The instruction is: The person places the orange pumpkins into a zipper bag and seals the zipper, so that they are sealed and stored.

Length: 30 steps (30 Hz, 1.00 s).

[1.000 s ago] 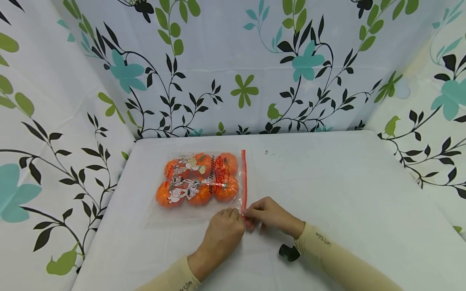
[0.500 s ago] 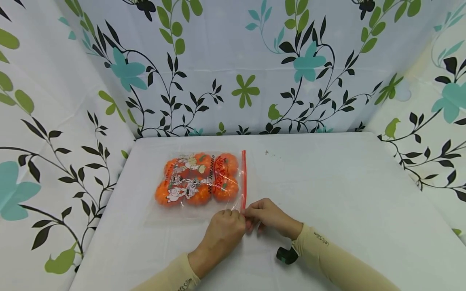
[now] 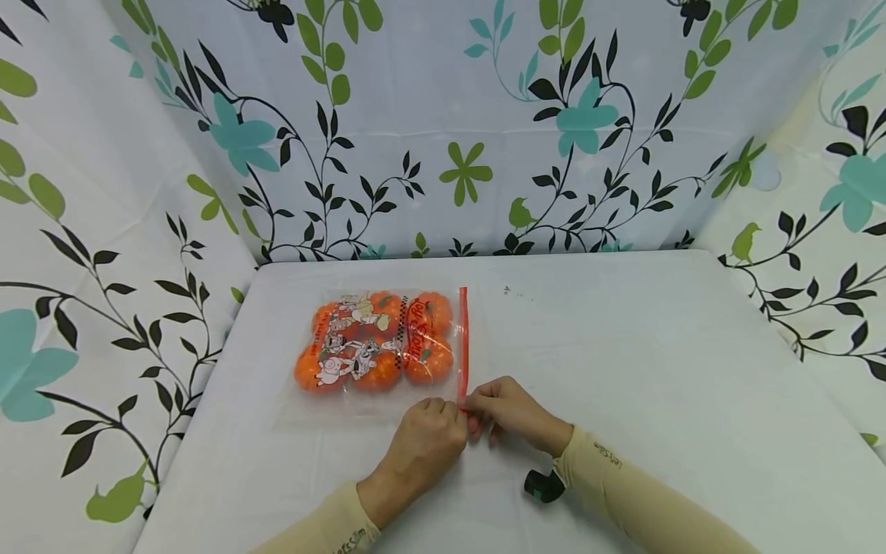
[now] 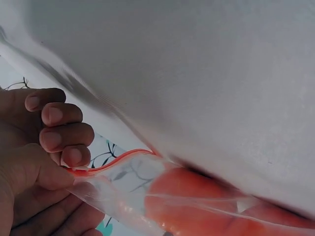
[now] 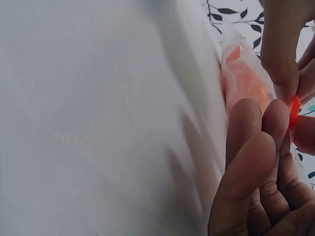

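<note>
A clear zip bag (image 3: 377, 350) with a cartoon print lies on the white table (image 3: 623, 362), holding several small orange pumpkins (image 3: 429, 362). Its red zip strip (image 3: 463, 338) runs along the bag's right edge. My left hand (image 3: 432, 438) and right hand (image 3: 501, 408) meet at the near end of the strip, and both pinch it there. In the left wrist view the curled fingers (image 4: 59, 132) and thumb hold the red strip (image 4: 113, 164) with the pumpkins (image 4: 197, 196) beyond. In the right wrist view fingertips (image 5: 275, 123) squeeze the red strip (image 5: 294, 112).
A small black object (image 3: 544, 485) lies on the table under my right forearm. Floral curtains (image 3: 443, 123) wall in the table at the back, left and right. Bare tabletop stretches to the right of the bag.
Both hands stay pinched at the near end of the zip strip; they have barely shifted. The bag has not moved.
</note>
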Available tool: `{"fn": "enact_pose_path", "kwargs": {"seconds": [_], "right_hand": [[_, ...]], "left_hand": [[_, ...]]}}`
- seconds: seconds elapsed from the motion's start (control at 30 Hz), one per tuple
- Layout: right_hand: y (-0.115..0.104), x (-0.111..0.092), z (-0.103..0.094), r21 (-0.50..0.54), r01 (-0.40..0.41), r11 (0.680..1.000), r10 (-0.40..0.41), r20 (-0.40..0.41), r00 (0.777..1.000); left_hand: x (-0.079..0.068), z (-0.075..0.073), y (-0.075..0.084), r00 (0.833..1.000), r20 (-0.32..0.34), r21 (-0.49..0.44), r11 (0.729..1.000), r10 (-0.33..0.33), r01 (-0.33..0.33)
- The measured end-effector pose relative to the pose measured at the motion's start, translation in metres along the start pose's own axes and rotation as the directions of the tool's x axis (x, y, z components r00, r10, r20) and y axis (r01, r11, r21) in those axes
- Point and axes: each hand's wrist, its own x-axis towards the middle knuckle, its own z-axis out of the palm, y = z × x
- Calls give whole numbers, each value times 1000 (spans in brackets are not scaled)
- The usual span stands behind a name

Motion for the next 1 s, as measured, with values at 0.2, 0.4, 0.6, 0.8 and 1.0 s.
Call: {"fn": "enact_pose_path", "kwargs": {"seconds": [0.2,0.4,0.6,0.8,1.0], "right_hand": [[1,10,-3,-68,-1,998,-3,-63,998],[-3,22,-7,-119,-16,993,3,-104,995],[-5,32,-12,-130,-32,991,14,-134,991],[-8,41,-16,-139,-50,989,28,-159,987],[-10,53,-21,-157,-69,985,39,-186,982]], "left_hand": [[1,-1,-1,1000,-4,11,1000,26,-26],[1,-3,-3,999,3,9,999,32,-32],[1,-4,-3,1000,10,5,1000,30,-30],[1,-5,-1,999,25,-2,1000,28,-27],[3,-7,0,999,32,-12,1000,27,-27]]}}
